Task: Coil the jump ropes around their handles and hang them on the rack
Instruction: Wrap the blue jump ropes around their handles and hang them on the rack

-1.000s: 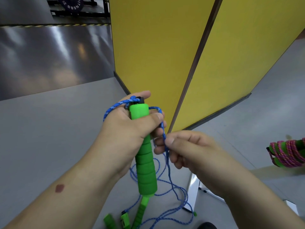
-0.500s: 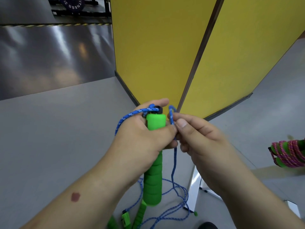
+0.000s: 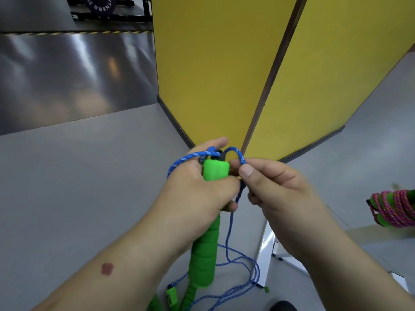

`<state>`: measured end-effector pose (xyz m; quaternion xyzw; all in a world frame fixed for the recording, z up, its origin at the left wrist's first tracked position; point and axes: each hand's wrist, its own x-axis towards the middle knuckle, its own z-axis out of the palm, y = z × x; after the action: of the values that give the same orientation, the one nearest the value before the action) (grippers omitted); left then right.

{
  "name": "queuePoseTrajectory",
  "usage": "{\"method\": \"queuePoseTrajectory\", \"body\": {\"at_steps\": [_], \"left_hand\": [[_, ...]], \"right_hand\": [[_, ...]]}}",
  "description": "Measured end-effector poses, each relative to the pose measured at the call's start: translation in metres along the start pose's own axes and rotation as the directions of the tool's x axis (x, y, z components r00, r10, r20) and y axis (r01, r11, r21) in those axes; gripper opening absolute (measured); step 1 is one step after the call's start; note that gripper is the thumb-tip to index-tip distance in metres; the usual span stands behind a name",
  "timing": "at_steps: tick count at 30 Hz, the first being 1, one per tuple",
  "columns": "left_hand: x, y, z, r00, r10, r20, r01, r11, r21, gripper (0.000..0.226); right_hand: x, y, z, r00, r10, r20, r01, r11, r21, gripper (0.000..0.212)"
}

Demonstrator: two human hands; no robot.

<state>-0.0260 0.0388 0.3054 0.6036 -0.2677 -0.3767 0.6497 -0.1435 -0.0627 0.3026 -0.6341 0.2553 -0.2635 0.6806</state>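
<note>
L hand (image 3: pixel 197 198): fingers wrapped tight round green ribbed foam jump-rope handles (image 3: pixel 205 248), held upright above grey floor (image 3: pixel 89 176).
R hand (image 3: pixel 276 194): thumb + forefinger pinch blue braided rope (image 3: pixel 241 157) just beside handle tops, other fingers curled.
Rope: loops over L hand's back and handle tops; rest hangs to floor in loose tangle.
Far R edge of floor: pink rope coiled on green handles (image 3: pixel 395 208).
Behind: yellow panels (image 3: pixel 213 75).

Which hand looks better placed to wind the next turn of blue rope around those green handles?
Probably the right hand: it pinches the blue rope beside the handle tops, free to move. The left hand grips the green handles, holding them steady.
</note>
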Motion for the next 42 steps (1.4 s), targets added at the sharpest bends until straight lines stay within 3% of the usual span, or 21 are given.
{"method": "queuePoseTrajectory", "body": {"at_steps": [5, 13, 17, 21, 25, 30, 34, 38, 42], "left_hand": [[0.0, -0.002, 0.002, 0.998, 0.056, -0.011, -0.055, 0.997, 0.062, 0.058], [0.009, 0.011, -0.014, 0.988, 0.097, -0.119, -0.116, 0.979, -0.167, 0.049], [0.01, 0.011, -0.02, 0.99, 0.063, -0.124, -0.082, 0.984, -0.155, 0.049], [0.003, 0.002, -0.008, 0.999, -0.009, 0.035, 0.011, 0.998, -0.056, 0.056], [0.0, -0.003, 0.001, 0.998, 0.04, 0.058, -0.043, 0.997, 0.058, 0.053], [0.004, 0.004, -0.004, 0.994, 0.104, -0.036, -0.107, 0.991, -0.086, 0.048], [0.011, 0.011, -0.014, 0.985, 0.123, -0.118, -0.144, 0.973, -0.183, 0.042], [0.011, 0.011, -0.019, 0.986, 0.094, -0.137, -0.12, 0.972, -0.2, 0.043], [0.004, 0.005, -0.009, 0.999, 0.027, 0.042, -0.023, 0.994, -0.108, 0.054]], "right_hand": [[0.0, -0.002, 0.003, 1.0, -0.013, -0.008, 0.014, 0.999, 0.04, 0.025], [-0.002, 0.007, 0.003, 0.964, 0.186, 0.19, -0.161, 0.977, -0.141, 0.022], [-0.001, 0.006, 0.001, 0.99, 0.082, 0.117, -0.076, 0.995, -0.059, 0.021], [0.001, 0.004, 0.0, 0.999, -0.034, 0.027, 0.034, 0.999, -0.01, 0.02], [0.001, 0.003, -0.001, 0.998, -0.044, -0.037, 0.043, 0.999, -0.011, 0.02], [0.001, 0.008, 0.0, 0.997, 0.066, 0.047, -0.065, 0.998, -0.022, 0.026], [-0.003, 0.007, 0.001, 0.967, 0.177, 0.185, -0.14, 0.971, -0.195, 0.016], [-0.002, 0.006, 0.0, 0.993, 0.075, 0.095, -0.061, 0.988, -0.142, 0.016], [-0.002, -0.001, 0.004, 1.0, -0.028, -0.008, 0.029, 1.0, 0.008, 0.018]]}}
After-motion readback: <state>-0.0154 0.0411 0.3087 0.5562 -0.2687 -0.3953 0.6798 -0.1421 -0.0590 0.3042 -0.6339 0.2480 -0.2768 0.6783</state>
